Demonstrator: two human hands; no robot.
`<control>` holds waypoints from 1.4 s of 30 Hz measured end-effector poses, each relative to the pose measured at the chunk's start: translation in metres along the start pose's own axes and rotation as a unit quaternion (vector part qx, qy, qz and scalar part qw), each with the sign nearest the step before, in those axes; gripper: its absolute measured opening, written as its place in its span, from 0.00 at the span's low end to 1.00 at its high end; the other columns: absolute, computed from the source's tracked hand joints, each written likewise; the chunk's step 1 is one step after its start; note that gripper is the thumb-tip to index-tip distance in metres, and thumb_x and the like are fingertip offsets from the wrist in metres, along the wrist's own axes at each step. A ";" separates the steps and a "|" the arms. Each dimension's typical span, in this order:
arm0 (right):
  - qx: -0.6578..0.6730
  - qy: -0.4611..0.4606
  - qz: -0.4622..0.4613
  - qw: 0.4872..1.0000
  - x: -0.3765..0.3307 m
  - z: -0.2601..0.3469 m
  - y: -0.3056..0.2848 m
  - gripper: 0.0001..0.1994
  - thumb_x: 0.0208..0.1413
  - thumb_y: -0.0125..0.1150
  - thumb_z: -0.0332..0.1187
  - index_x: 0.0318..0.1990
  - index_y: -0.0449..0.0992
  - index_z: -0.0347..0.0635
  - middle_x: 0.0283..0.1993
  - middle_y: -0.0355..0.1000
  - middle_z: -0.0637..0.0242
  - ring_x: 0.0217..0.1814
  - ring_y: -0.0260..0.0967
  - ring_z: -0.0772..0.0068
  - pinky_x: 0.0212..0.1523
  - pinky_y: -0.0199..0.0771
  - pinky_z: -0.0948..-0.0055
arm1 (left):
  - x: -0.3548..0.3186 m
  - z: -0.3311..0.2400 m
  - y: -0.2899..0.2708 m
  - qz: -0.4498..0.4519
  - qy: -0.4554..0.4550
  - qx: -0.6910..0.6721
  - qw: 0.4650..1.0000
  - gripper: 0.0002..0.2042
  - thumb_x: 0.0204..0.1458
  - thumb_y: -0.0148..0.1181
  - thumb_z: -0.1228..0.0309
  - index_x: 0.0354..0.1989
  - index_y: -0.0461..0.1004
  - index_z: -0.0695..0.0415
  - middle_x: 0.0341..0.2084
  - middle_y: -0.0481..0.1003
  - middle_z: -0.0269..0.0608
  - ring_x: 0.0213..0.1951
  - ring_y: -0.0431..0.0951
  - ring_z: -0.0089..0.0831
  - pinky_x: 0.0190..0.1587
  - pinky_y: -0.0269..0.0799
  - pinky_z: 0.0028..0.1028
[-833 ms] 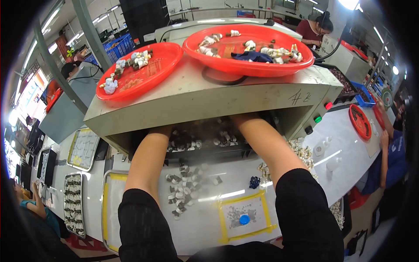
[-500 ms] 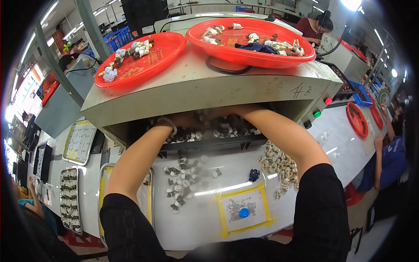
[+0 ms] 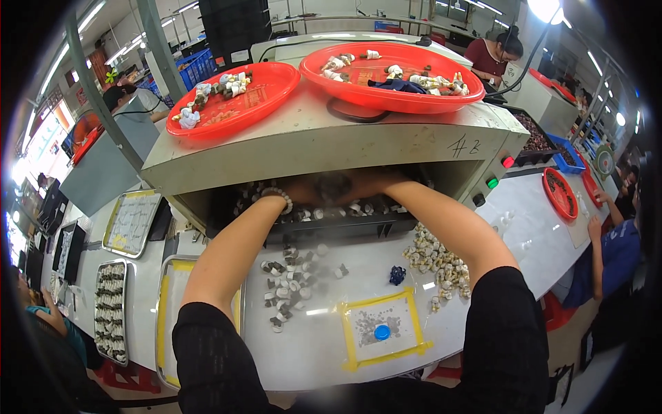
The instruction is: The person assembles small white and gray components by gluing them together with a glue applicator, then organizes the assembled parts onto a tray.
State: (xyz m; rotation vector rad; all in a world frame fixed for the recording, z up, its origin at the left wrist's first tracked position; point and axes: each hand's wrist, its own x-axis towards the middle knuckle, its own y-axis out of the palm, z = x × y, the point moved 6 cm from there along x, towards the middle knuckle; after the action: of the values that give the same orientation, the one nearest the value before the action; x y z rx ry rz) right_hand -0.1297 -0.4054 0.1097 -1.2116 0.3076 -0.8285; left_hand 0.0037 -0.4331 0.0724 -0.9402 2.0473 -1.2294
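Observation:
Both my arms reach into the open front of a beige metal box (image 3: 324, 148). Inside it, in shade, my left hand (image 3: 302, 190) and my right hand (image 3: 364, 185) are close together above a black tray (image 3: 376, 230). The tray holds many small white and dark pieces (image 3: 355, 209). A beaded bracelet (image 3: 281, 196) circles my left wrist. Shadow and blur hide the fingers of both hands, so I cannot see what they hold or touch. Just in front of the tray, a loose heap of small grey-and-white pieces (image 3: 288, 281) lies on the white table.
Two red trays (image 3: 238, 114) with fabric-like bits stand atop the box. Yellowish-white pieces (image 3: 441, 265) lie beside my right forearm. Nearer are a dark blue bundle (image 3: 397, 275) and a yellow-taped sheet (image 3: 364, 341) with a blue cap (image 3: 382, 332). Metal trays (image 3: 110, 310) stand left; co-workers sit both sides.
My view has shifted slightly. Both hands remain inside the box over the black tray, having moved a little there; the heaps on the table look the same.

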 end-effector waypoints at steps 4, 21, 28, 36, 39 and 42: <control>0.019 0.084 0.038 0.996 0.003 0.006 -0.002 0.41 0.29 0.73 0.50 0.55 0.67 0.43 0.55 0.66 0.52 0.57 0.63 0.54 0.55 0.64 0.60 | 0.018 0.022 0.011 0.043 -0.009 0.051 0.998 0.43 0.26 0.73 0.55 0.56 0.62 0.56 0.50 0.68 0.53 0.55 0.65 0.45 0.59 0.59 0.36; 0.261 0.300 0.112 0.911 -0.002 -0.007 0.016 0.39 0.32 0.72 0.42 0.56 0.65 0.40 0.48 0.70 0.57 0.46 0.69 0.64 0.45 0.70 0.68 | -0.001 0.006 -0.006 0.035 -0.093 -0.195 0.976 0.35 0.31 0.70 0.68 0.53 0.64 0.62 0.34 0.74 0.43 0.29 0.73 0.27 0.27 0.70 0.26; 0.437 0.248 0.009 0.865 0.022 -0.057 0.048 0.18 0.37 0.70 0.34 0.38 0.76 0.41 0.39 0.72 0.63 0.40 0.68 0.70 0.36 0.71 0.72 | 0.003 0.013 -0.004 -0.011 -0.067 -0.327 0.943 0.25 0.38 0.66 0.68 0.48 0.69 0.59 0.36 0.74 0.39 0.32 0.73 0.27 0.28 0.71 0.25; 0.630 0.250 -0.014 0.735 0.010 0.005 0.007 0.10 0.43 0.61 0.21 0.34 0.74 0.43 0.33 0.69 0.68 0.37 0.68 0.75 0.31 0.72 0.75 | -0.029 -0.010 -0.033 -0.078 -0.093 -0.449 0.885 0.17 0.42 0.65 0.69 0.42 0.72 0.55 0.33 0.74 0.35 0.32 0.73 0.25 0.22 0.70 0.23; 0.493 0.100 -0.019 0.864 0.016 -0.018 0.024 0.09 0.44 0.62 0.22 0.34 0.74 0.43 0.33 0.68 0.69 0.37 0.68 0.75 0.32 0.73 0.75 | -0.030 -0.008 -0.025 -0.074 -0.110 -0.472 0.871 0.16 0.41 0.65 0.70 0.41 0.72 0.55 0.32 0.74 0.35 0.31 0.74 0.24 0.20 0.69 0.23; 0.411 0.036 -0.001 0.911 0.003 -0.010 0.034 0.08 0.45 0.62 0.23 0.34 0.74 0.44 0.33 0.69 0.68 0.37 0.67 0.75 0.34 0.73 0.75 | -0.058 -0.029 -0.025 -0.066 -0.149 -0.463 0.871 0.19 0.41 0.64 0.72 0.45 0.71 0.56 0.32 0.74 0.35 0.28 0.73 0.23 0.18 0.67 0.21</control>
State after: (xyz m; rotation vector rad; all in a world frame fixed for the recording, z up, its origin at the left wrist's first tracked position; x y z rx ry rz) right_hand -0.1202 -0.4105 0.0757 -0.3880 -0.0026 -0.8750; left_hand 0.0236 -0.3803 0.1132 -1.5825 2.3145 -0.0346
